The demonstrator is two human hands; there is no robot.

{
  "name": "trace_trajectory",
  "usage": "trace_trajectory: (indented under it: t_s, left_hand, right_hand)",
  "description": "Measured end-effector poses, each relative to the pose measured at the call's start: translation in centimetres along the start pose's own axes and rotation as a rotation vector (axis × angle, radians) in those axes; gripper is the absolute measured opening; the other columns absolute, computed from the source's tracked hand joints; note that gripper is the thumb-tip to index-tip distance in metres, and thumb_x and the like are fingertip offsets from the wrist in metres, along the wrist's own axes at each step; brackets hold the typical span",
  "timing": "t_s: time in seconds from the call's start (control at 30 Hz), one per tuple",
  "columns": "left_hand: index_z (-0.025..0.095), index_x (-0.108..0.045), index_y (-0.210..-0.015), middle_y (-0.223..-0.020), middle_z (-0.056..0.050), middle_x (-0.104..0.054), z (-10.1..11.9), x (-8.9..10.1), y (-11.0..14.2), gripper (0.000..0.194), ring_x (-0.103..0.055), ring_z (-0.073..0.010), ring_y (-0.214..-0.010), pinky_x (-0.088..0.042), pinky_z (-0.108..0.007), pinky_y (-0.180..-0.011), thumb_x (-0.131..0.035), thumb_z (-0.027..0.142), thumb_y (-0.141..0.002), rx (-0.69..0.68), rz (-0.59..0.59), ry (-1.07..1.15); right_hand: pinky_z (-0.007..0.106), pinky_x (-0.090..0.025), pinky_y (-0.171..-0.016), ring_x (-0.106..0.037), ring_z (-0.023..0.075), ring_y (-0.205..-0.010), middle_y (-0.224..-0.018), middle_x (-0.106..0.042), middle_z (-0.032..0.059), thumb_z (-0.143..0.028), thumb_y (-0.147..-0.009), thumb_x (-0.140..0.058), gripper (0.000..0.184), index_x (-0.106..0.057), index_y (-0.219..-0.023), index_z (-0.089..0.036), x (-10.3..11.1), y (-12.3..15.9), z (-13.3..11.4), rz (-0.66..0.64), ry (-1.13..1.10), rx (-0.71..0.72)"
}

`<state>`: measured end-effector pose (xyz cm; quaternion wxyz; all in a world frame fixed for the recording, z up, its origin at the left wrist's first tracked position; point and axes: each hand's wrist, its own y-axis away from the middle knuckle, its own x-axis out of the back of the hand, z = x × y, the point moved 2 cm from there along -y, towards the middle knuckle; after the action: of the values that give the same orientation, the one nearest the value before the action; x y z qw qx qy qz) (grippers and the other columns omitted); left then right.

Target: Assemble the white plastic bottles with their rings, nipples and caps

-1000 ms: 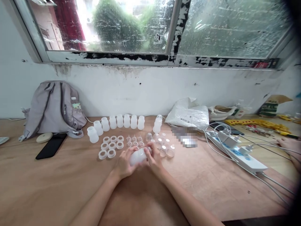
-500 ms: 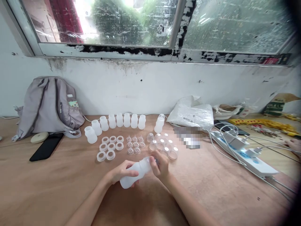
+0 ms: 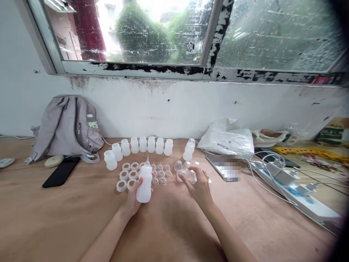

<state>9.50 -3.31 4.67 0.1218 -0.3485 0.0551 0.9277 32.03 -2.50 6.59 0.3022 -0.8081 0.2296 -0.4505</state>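
Observation:
My left hand is closed round a white plastic bottle, held upright on the wooden table with a small teat on its top. My right hand reaches over a cluster of clear domed caps, its fingers curled on one of them. Behind my hands lie several white screw rings and several small clear teats. A curved row of several empty white bottles stands further back, and one capped bottle stands to the right of the row.
A grey backpack leans on the wall at the left, with a black phone and a round disc before it. A white bag, a second phone and a power strip with plugged cables lie at the right.
The bottle went from lying tilted between both hands to standing upright in my left hand. My right hand let go of it and moved right to the clear caps.

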Motion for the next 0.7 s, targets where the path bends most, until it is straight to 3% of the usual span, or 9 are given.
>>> trace_trajectory:
  t_s: [0.13, 0.3, 0.57, 0.7]
  left_hand:
    - [0.016, -0.056, -0.104, -0.099, -0.006, -0.059, -0.1, 0.4, -0.2, 0.036, -0.056, -0.0121, -0.069, -0.047, -0.026, -0.064, -0.052, 0.038, -0.076, -0.024, 0.113, 0.023]
    - [0.015, -0.056, -0.097, -0.092, -0.006, -0.061, -0.2, 0.7, -0.4, 0.035, -0.059, -0.0163, -0.075, -0.048, -0.027, -0.065, -0.054, 0.04, -0.074, 0.022, 0.162, 0.035]
    - [0.014, -0.054, -0.103, -0.095, -0.009, -0.062, -0.1, 0.1, -0.1, 0.042, -0.06, -0.0186, -0.075, -0.047, -0.028, -0.063, -0.052, 0.044, -0.075, 0.021, 0.102, 0.003]
    - [0.013, -0.054, -0.103, -0.092, -0.009, -0.062, -0.3, -0.2, 0.0, 0.045, -0.06, -0.0169, -0.07, -0.046, -0.026, -0.058, -0.045, 0.049, -0.077, 0.003, 0.078, -0.056]
  right_hand:
    - [0.036, -0.034, -0.069, -0.048, 0.0254, -0.084, -0.087, -0.057, 0.0062, -0.052, -0.069, -0.055, 0.033, -0.053, -0.08, -0.021, -0.2, 0.1, 0.3, -0.158, 0.24, -0.003]
    - [0.033, -0.031, -0.064, -0.05, 0.0225, -0.078, -0.078, -0.058, 0.0048, -0.044, -0.073, -0.052, 0.024, -0.055, -0.082, -0.021, -0.7, 0.5, 0.7, -0.305, 0.328, 0.04]
    - [0.036, -0.031, -0.073, -0.049, 0.024, -0.089, -0.092, -0.059, 0.0047, -0.024, -0.072, -0.049, 0.021, -0.056, -0.092, -0.023, -0.7, 1.0, 1.0, -0.41, 0.377, 0.036]
    - [0.04, -0.03, -0.078, -0.049, 0.0258, -0.092, -0.092, -0.06, 0.0056, -0.026, -0.074, -0.05, 0.03, -0.052, -0.103, -0.022, -0.4, 1.0, 0.2, -0.343, 0.303, 0.063]
